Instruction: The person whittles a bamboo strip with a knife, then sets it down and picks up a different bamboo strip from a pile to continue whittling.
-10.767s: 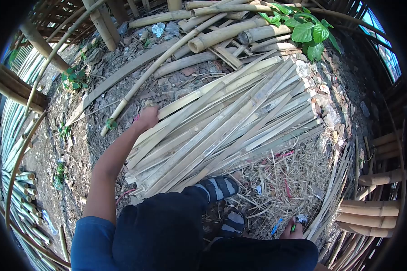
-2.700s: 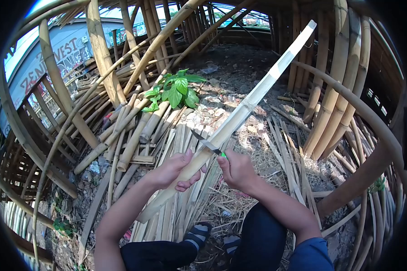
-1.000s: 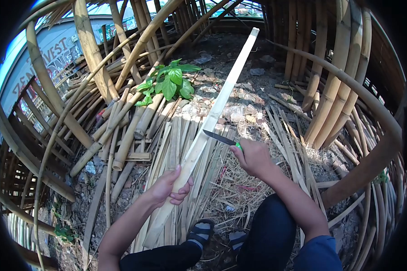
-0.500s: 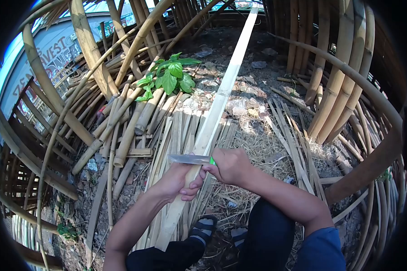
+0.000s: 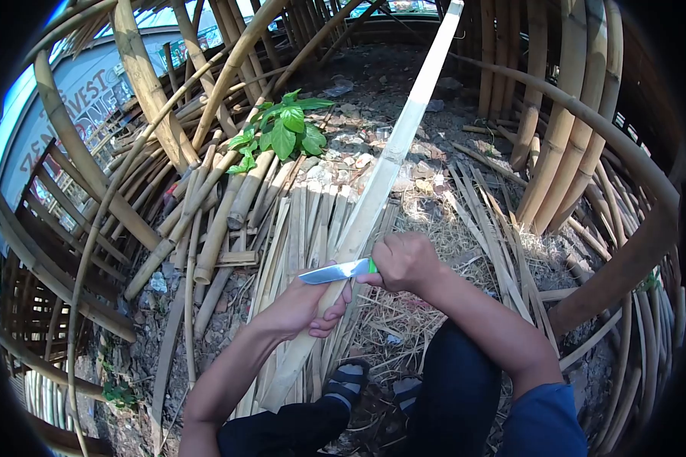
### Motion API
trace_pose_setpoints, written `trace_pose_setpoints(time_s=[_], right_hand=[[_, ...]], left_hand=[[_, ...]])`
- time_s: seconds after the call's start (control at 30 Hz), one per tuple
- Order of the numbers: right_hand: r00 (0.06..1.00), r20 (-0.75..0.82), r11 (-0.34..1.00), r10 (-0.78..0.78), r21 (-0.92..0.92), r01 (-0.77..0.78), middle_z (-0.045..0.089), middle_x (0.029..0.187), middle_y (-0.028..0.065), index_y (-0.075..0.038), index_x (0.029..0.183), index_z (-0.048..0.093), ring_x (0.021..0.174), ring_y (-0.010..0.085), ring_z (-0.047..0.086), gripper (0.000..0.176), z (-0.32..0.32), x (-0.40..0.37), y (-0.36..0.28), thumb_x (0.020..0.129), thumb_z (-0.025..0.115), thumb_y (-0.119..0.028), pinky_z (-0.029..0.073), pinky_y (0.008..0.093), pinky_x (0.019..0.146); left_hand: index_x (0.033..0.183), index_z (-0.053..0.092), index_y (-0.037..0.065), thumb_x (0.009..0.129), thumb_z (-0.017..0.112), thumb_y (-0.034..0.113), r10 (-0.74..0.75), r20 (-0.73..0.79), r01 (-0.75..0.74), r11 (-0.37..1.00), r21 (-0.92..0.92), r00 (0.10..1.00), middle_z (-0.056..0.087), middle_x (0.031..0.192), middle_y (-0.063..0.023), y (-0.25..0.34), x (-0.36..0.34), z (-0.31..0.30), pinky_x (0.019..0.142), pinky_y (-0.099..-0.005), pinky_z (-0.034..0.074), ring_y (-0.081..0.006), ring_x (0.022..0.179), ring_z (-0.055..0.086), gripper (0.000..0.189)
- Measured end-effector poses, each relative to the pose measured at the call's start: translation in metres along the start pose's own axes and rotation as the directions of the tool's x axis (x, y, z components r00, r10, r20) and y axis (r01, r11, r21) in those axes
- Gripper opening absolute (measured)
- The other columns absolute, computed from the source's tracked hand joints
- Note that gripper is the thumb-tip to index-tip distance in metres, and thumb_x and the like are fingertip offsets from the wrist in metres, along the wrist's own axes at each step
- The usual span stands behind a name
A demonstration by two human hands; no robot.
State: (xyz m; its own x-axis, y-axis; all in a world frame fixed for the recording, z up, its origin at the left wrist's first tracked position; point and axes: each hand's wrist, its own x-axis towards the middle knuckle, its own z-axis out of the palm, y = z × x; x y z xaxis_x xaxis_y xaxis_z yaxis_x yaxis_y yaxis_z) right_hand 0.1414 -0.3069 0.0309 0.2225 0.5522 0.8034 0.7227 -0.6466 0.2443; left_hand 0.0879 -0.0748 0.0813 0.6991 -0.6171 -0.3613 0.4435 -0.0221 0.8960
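Observation:
A long, pale bamboo strip [image 5: 389, 161] runs from between my feet up to the top of the view, tilted to the right. My left hand [image 5: 306, 305] is wrapped round its lower part, with the fingertips showing on the right side. My right hand [image 5: 405, 263] is closed round the green handle of a knife [image 5: 338, 272]. The blade points left and lies across the strip just above my left hand. Most of the handle is hidden in my right fist.
Split strips [image 5: 301, 225] lie on the ground beneath the held one, with shavings [image 5: 404, 305] to their right. Bamboo poles [image 5: 564, 152] stand on the right; more poles lean at the left [image 5: 149, 84]. A leafy green plant [image 5: 283, 131] grows ahead.
The upper end of the strip has swung to the right. My right hand and the knife have shifted slightly right, and the blade now catches bright light.

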Motion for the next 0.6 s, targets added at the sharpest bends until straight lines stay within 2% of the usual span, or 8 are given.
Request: trace_pose_setpoints(time_s=[0.07, 0.13, 0.27, 0.3, 0.37, 0.4, 0.5, 0.6], right_hand=[[1.0, 0.006, 0.998, 0.0, -0.059, 0.0, 0.044, 0.049, 0.004, -0.01, 0.061, 0.045, 0.038, 0.0204, 0.051, 0.058, -0.004, -0.004, 0.006, 0.088, 0.06, -0.06, 0.042, 0.0341, 0.036], [1.0, 0.013, 0.996, 0.005, -0.088, -0.004, 0.044, 0.05, 0.0041, -0.01, 0.062, 0.045, 0.039, 0.0203, 0.051, 0.058, -0.01, -0.008, 0.009, 0.089, 0.059, -0.059, 0.042, 0.034, 0.036], [0.997, 0.018, 0.98, 0.072, -0.185, -0.067, 0.046, 0.052, 0.0046, -0.01, 0.063, 0.045, 0.041, 0.0198, 0.053, 0.056, -0.019, -0.016, 0.025, 0.092, 0.057, -0.057, 0.041, 0.0342, 0.037], [0.986, -0.004, 0.965, 0.169, -0.204, -0.166, 0.049, 0.054, 0.006, -0.01, 0.063, 0.046, 0.042, 0.022, 0.054, 0.054, -0.018, -0.023, 0.032, 0.095, 0.055, -0.052, 0.042, 0.036, 0.037], [0.91, -0.082, 0.877, 0.407, -0.242, -0.414, 0.052, 0.054, 0.0101, -0.009, 0.064, 0.047, 0.044, 0.0263, 0.056, 0.051, -0.023, -0.039, 0.052, 0.099, 0.052, -0.047, 0.042, 0.0386, 0.038], [0.909, -0.082, 0.875, 0.409, -0.245, -0.416, 0.052, 0.054, 0.0101, -0.009, 0.064, 0.047, 0.044, 0.0263, 0.056, 0.051, -0.026, -0.053, 0.064, 0.099, 0.052, -0.047, 0.042, 0.0386, 0.038], [0.72, -0.02, 0.697, 0.694, -0.231, -0.678, 0.059, 0.058, 0.0203, -0.003, 0.076, 0.059, 0.053, 0.0377, 0.061, 0.051, -0.032, -0.078, 0.078, 0.103, 0.046, -0.043, 0.046, 0.0466, 0.046], [0.613, 0.038, 0.606, 0.789, -0.214, -0.766, 0.061, 0.06, 0.0207, -0.002, 0.079, 0.061, 0.055, 0.0414, 0.062, 0.052, -0.033, -0.06, 0.064, 0.103, 0.044, -0.045, 0.047, 0.0496, 0.05]], left_hand=[[0.098, 0.052, 0.002, 0.109, 0.029, 0.03, 0.0, 0.003, 0.0, 1.0, -0.008, 1.0, 0.045, 0.061, -0.0026, 0.0, -0.001, 0.002, 0.037, -0.0245, 0.029, -0.0079, 0.04, 0.032, 0.038], [0.093, 0.052, 0.003, 0.107, 0.027, 0.051, 0.032, 0.017, -0.033, 0.999, 0.025, 0.999, 0.039, 0.057, -0.0008, -0.002, -0.004, 0.004, 0.037, -0.0241, 0.027, -0.0074, 0.039, 0.029, 0.055], [0.094, 0.053, 0.002, 0.106, 0.028, 0.052, 0.053, 0.034, -0.054, 0.997, 0.052, 0.998, 0.04, 0.057, -0.0015, -0.003, -0.009, 0.004, 0.036, -0.0248, 0.028, -0.0076, 0.039, 0.03, 0.056], [0.094, 0.053, 0.002, 0.107, 0.029, 0.051, 0.047, 0.032, -0.049, 0.997, 0.052, 0.998, 0.041, 0.057, -0.0018, -0.005, -0.011, 0.003, 0.036, -0.025, 0.029, -0.0078, 0.039, 0.031, 0.056], [0.094, 0.054, 0.001, 0.107, 0.029, 0.05, 0.044, 0.035, -0.046, 0.998, 0.053, 0.998, 0.041, 0.058, -0.002, -0.011, -0.016, 0.003, 0.036, -0.0251, 0.029, -0.008, 0.039, 0.031, 0.056], [0.094, 0.053, 0.001, 0.108, 0.029, 0.048, 0.007, 0.027, -0.008, 0.998, 0.068, 1.0, 0.041, 0.059, -0.0019, -0.016, -0.018, 0.002, 0.036, -0.0245, 0.03, -0.008, 0.039, 0.032, 0.055], [0.094, 0.053, 0.0, 0.108, 0.028, 0.045, -0.048, 0.016, 0.047, 0.996, 0.07, 0.999, 0.042, 0.06, -0.0017, -0.023, -0.018, -0.003, 0.036, -0.0238, 0.031, -0.0078, 0.04, 0.033, 0.053], [0.093, 0.053, 0.0, 0.108, 0.028, 0.046, -0.084, 0.0, 0.084, 0.996, 0.028, 0.997, 0.041, 0.059, -0.0016, -0.027, -0.013, -0.011, 0.035, -0.0237, 0.03, -0.0075, 0.039, 0.032, 0.054]])
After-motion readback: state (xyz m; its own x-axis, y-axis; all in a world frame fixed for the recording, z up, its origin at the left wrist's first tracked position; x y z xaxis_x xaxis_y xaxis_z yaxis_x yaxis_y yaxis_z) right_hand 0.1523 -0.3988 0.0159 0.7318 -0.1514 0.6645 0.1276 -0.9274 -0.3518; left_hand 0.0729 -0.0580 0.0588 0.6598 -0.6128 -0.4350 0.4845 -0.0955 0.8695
